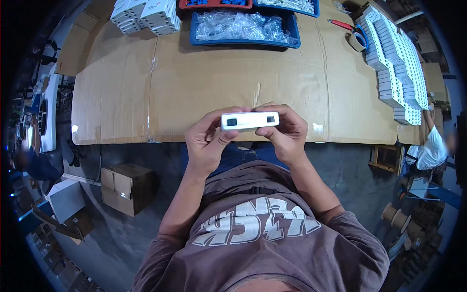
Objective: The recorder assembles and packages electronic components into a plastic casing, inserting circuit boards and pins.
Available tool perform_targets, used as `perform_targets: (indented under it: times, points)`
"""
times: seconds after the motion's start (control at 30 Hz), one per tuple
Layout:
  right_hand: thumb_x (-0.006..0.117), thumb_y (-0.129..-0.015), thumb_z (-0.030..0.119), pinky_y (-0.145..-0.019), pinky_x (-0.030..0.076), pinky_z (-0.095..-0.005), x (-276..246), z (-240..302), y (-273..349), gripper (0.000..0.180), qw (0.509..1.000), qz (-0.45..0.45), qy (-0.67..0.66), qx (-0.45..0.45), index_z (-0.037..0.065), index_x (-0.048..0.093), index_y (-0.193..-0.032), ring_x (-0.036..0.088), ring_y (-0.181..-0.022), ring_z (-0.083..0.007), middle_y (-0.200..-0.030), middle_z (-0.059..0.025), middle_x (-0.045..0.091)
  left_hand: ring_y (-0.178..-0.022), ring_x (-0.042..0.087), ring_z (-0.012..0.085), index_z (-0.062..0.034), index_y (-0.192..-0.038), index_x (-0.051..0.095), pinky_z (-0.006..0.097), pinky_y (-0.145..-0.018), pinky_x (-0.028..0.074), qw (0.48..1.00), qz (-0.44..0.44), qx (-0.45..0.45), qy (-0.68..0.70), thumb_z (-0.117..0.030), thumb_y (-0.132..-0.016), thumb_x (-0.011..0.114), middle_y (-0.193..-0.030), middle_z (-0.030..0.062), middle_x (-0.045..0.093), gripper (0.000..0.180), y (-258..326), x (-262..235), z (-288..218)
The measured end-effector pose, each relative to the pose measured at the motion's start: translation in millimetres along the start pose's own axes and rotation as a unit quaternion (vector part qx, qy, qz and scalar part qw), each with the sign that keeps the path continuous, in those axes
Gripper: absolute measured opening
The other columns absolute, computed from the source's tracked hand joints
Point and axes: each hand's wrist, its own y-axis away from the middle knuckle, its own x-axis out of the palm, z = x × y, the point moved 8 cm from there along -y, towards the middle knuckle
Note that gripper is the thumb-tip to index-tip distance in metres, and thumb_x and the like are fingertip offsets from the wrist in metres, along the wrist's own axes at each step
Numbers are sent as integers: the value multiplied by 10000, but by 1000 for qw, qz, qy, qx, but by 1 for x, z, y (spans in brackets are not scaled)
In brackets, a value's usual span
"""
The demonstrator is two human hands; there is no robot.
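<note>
Two hands grip one slim white box (pixel 250 121), which is held up in the middle of the view, seen against the near part of the cardboard-covered counter (pixel 219 78). The left hand (pixel 210 138) closes on the box's nine o'clock end and the right hand (pixel 288 132) on its three o'clock end, each with the thumb on the near side and fingers behind. Two dark squares mark the side facing up, with a faint line of print too small to read between them.

Taken from this box, stacked white cartons (pixel 146 18) bearing printed labels stand between ten and eleven o'clock. At twelve lies a blue tray (pixel 243 43) of clear plastic bags; behind it are a red tray (pixel 216 7) of blue parts, towards eleven, and a second blue tray (pixel 318 9) of whitish parts, towards one. At two o'clock a tape roll (pixel 357 43) lies beside long rows of white boxes (pixel 396 63) with dark markings. At six, large pale block lettering crosses the brownish T-shirt (pixel 292 263). A taped cardboard carton (pixel 116 187) sits on the floor at eight.
</note>
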Motion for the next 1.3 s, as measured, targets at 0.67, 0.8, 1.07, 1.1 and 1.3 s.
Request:
perform_targets:
  times: [0.67,0.8,1.07,1.1,1.3]
  points:
    - [730,-973,146,-1005,519,-346,6,-5,-16,460,1000,2,24,19,-13,607,-1386,646,-1172,-227,-1366,-184,633,-1073,678,193,-28,-1399,576,337,-894,566,878,22,-312,361,-260,-1051,637,-1191,89,685,423,25,-6,90]
    - [653,-1036,124,-1013,515,-338,-19,-32,-7,404,974,-132,-25,181,-24,560,-1401,635,-1166,-183,-1335,-127,648,-1149,648,178,-50,-1328,556,331,-1020,516,932,-157,-171,278,-88,-978,727,-1247,58,643,392,3,-23,65]
    - [826,-905,166,-1061,507,-403,6,-36,4,758,979,-87,-56,176,-40,395,-1493,573,-1288,-252,-1385,-170,560,-1335,575,316,-68,-1262,527,383,-1117,469,986,-17,113,-121,83,-800,781,-1357,155,582,549,-5,0,42]
    - [836,-888,141,-1066,502,-406,1,-34,0,754,981,-94,-42,167,-44,405,-1478,571,-1288,-252,-1379,-169,563,-1335,575,316,-68,-1262,527,383,-1117,469,986,-15,112,-121,83,-800,781,-1357,155,582,549,-8,2,38]
    - [1003,-659,210,-1140,445,-493,-14,25,-24,1142,953,21,223,-203,36,297,-1540,460,-1449,-392,-1566,-292,404,-1343,565,279,-39,-1392,505,399,-1150,433,960,-33,-26,-278,-21,-833,811,-1400,159,596,637,-7,-11,65]
